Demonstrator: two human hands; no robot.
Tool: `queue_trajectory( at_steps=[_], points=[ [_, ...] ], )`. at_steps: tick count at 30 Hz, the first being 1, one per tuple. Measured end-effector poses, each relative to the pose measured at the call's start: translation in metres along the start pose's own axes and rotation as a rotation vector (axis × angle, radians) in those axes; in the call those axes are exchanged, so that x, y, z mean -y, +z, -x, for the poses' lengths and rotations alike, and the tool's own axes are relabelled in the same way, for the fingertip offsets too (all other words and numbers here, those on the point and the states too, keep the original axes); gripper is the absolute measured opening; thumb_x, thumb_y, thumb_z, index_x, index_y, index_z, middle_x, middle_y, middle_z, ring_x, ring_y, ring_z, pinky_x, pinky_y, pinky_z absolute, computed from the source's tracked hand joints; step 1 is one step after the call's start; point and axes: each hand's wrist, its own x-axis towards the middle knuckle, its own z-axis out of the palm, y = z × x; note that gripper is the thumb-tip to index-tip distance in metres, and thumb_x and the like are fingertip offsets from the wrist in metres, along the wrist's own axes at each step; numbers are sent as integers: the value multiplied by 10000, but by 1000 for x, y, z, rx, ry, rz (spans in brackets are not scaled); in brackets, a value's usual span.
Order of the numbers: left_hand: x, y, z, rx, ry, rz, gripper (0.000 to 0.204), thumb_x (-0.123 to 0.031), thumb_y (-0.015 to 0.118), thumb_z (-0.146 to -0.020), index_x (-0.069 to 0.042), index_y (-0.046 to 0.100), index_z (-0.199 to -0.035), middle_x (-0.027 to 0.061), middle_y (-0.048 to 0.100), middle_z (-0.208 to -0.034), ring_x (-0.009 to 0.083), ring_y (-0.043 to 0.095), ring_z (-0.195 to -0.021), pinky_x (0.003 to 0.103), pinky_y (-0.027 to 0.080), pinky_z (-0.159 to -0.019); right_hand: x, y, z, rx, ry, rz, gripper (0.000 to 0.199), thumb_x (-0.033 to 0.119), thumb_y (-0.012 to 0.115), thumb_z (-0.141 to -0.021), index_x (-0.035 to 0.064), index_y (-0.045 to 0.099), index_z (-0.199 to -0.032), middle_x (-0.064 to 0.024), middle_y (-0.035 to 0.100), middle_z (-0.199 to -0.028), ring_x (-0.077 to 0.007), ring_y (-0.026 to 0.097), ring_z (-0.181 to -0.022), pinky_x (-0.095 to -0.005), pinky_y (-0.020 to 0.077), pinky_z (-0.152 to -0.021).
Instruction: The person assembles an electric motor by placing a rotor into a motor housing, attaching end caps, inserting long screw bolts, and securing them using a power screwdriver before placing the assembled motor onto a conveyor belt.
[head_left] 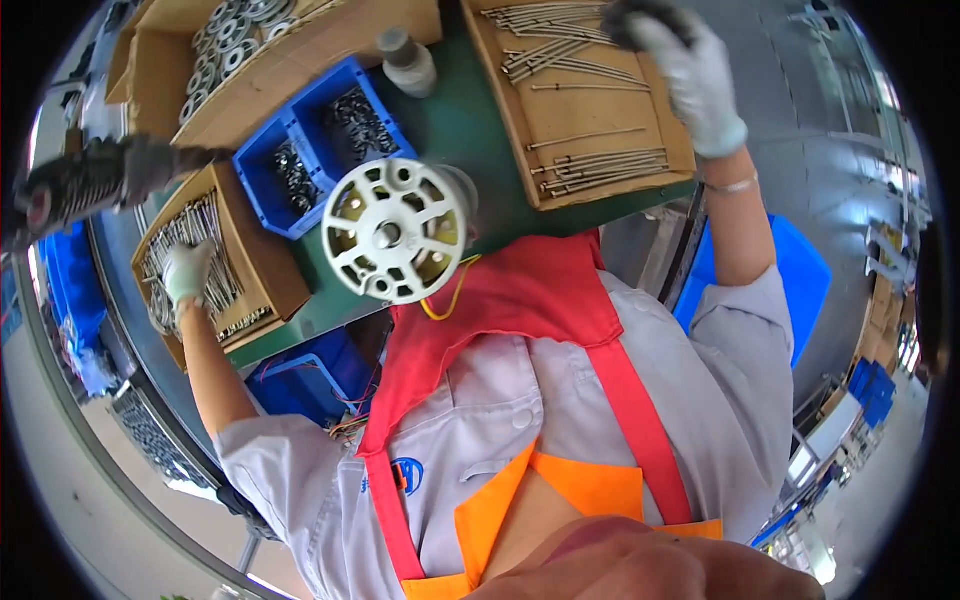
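My left hand point(187, 272), in a white glove, reaches into a cardboard box of long thin screws point(222, 255). Its fingers are bunched among them; whether they grip any is hidden. At the upper right my right hand point(695, 88), also gloved, is closed around a dark rounded object point(645, 22), blurred and partly cut off by the frame. That hand is over the right edge of a shallow cardboard tray point(570, 110) with more long screws lying in rows. Between my hands, a round motor with a white slotted end cover point(390, 232) stands at the bench edge, a yellow wire beside it.
A blue two-part bin point(290, 125) of small dark parts sits behind the motor, near a grey-capped bottle point(407, 65). Metal rings point(235, 45) fill a box at the back left. A dark power tool point(95, 185) juts in from the left over the green bench point(470, 130).
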Motion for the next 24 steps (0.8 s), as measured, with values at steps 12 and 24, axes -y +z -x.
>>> queue_trajectory(
  at_steps=[12, 24],
  points=[
    [-91, -72, 204, 31, 931, 2296, 307, -109, 545, -933, -18, 530, -1226, 90, 618, -963, 142, 562, -691, 240, 501, -600, -84, 60, 27, 685, -158, 1048, 292, 195, 605, -790, 89, 618, -1063, -150, 654, -1018, -330, 648, -927, -432, 519, -783],
    [-198, -111, 198, 189, 1200, 2023, 260, -60, 442, -1006, -57, 493, -1261, 188, 616, -1072, 391, 646, -1022, 496, 541, -891, 60, -4, 39, -19, 123, 33, 168, -5, 494, -873, -6, 594, -1008, -30, 606, -820, -82, 526, -675, -217, 445, -623]
  ],
)
